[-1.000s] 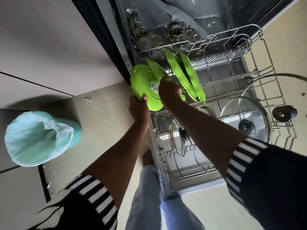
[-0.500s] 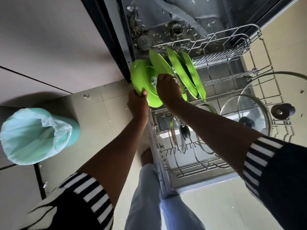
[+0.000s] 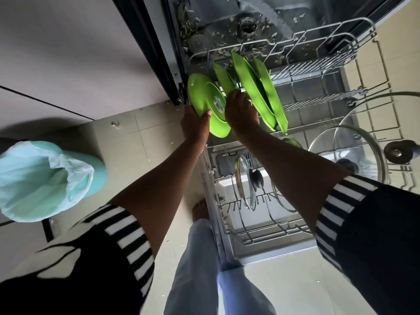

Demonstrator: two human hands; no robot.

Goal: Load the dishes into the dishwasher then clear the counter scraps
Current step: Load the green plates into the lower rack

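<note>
The green plates [image 3: 204,103] look like smooth, glossy plastic. The rack [image 3: 318,39] is thin metal wire with a pale, faintly shiny finish. The lids [image 3: 329,148] are clear glass with bright metal rims and dark knobs. The bin liner [image 3: 45,176] is thin, crinkled, translucent plastic. The floor tiles [image 3: 145,142] look smooth and matt. Your sleeves [image 3: 127,237] are striped cloth; your trousers [image 3: 200,269] are pale, soft-looking cloth.

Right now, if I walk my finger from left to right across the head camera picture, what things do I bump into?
Teal bin with its bag → left hand → right hand → glass lid in the rack.
</note>
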